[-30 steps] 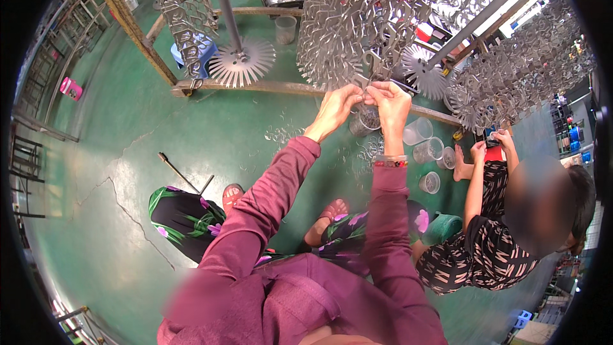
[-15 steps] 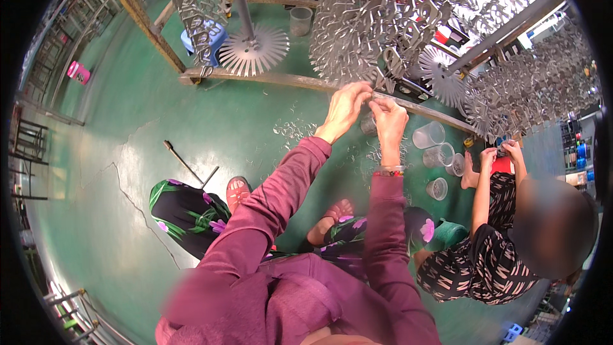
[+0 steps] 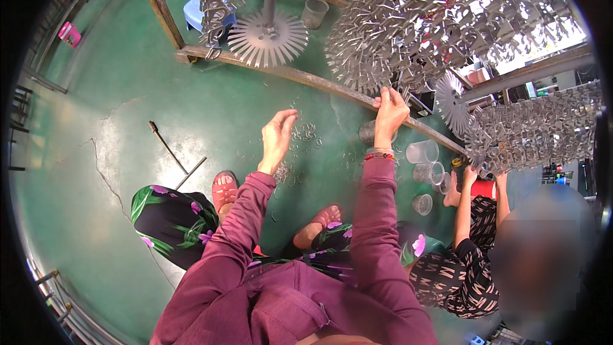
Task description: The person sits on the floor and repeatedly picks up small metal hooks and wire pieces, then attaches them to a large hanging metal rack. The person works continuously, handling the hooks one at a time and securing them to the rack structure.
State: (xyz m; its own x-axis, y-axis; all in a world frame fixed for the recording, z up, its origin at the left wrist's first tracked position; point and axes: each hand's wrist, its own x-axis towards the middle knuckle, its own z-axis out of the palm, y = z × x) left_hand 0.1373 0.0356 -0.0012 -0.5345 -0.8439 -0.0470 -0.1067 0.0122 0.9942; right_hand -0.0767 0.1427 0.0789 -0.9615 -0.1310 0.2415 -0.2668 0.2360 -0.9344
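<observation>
My left hand (image 3: pixel 277 140) is over the floor, above a scatter of small curved metal wire pieces (image 3: pixel 305 133). Its fingertips are pinched together, and anything between them is too small to name. My right hand (image 3: pixel 391 117) is raised at the lower edge of a dense hanging cluster of silvery metal parts (image 3: pixel 396 32). Its thumb and fingers close at the bottom parts, and what they grip cannot be made out. Beneath that hand a clear plastic cup (image 3: pixel 367 131) is partly hidden.
A wooden rail (image 3: pixel 300 78) crosses ahead. Slotted metal discs (image 3: pixel 267 39) stand on poles behind it. Clear cups (image 3: pixel 423 152) stand at right, beside a co-worker's arms (image 3: pixel 464 207). A T-shaped metal tool (image 3: pixel 171 148) lies on the floor at left.
My left hand has come away from the hanging parts, moving left and toward me over the wire pieces. My right hand stays by the cluster. The whole view has shifted a little.
</observation>
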